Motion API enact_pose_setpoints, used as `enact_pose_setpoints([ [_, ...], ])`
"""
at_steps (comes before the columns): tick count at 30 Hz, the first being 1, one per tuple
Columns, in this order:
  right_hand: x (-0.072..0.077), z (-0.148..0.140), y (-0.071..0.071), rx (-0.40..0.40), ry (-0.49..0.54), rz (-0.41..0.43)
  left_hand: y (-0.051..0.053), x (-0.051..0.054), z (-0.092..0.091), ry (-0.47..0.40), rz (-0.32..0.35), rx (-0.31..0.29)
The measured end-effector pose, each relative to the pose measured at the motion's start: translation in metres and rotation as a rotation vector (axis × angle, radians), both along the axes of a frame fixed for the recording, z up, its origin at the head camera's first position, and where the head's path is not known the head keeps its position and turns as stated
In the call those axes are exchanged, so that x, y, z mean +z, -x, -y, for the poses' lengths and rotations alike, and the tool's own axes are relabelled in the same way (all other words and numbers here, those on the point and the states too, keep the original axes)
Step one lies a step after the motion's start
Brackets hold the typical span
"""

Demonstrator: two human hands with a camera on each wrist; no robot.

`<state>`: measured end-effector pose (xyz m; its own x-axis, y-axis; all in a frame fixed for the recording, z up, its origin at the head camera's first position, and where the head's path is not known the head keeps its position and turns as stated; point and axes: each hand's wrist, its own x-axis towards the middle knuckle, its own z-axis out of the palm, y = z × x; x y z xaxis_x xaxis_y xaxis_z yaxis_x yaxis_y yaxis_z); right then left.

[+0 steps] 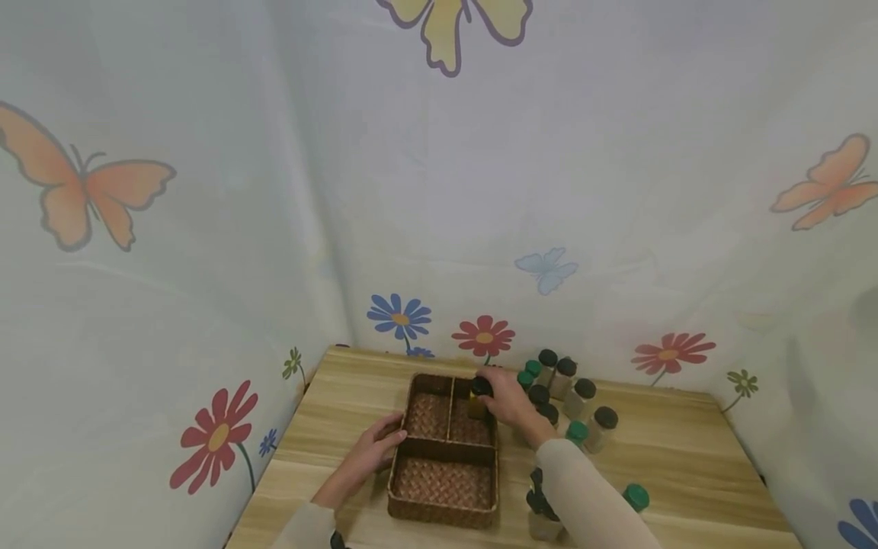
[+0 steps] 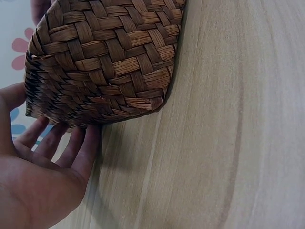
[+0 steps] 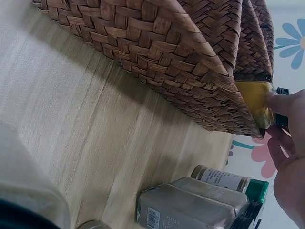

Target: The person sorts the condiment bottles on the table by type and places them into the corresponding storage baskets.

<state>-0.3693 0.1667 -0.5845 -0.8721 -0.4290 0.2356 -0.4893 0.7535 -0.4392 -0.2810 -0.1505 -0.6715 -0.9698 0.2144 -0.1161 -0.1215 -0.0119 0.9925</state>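
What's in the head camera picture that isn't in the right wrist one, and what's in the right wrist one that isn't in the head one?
Only the head view shows the left hand and the butterflies.
Only the right wrist view shows a readable-looking barcode, on a grey jar.
Both show the basket, the table, and the right hand holding a yellow jar.

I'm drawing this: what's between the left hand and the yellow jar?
Part of the woven basket: its empty far-left compartment and the thin divider. The head view shows this, from the left hand across to the yellow jar.
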Motion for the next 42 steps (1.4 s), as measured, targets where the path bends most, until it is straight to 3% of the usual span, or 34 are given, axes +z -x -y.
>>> enact_pose_setpoints([
  [8,0.004,-0.008,-0.003,-0.010,-0.034,0.034,0.002,0.000,-0.006,0.000,0.000,-0.012],
  [15,0.032,-0.024,-0.013,0.021,-0.014,0.110,0.003,0.004,-0.005,-0.006,0.003,0.001],
  [22,0.073,-0.061,-0.042,0.104,-0.024,0.078,0.004,0.007,-0.001,0.006,0.018,-0.003],
  [26,0.083,-0.081,-0.064,0.156,-0.049,0.033,0.005,0.006,0.001,0.000,0.021,0.001],
  [31,0.082,-0.095,-0.094,0.228,-0.085,0.022,0.004,0.004,0.002,0.007,0.000,0.017],
  [39,0.062,-0.112,-0.140,0.211,-0.057,0.238,0.000,0.003,0.000,0.018,0.016,0.017],
  [42,0.050,-0.118,-0.154,0.219,-0.056,0.274,0.000,0.003,-0.002,0.024,0.014,0.009],
])
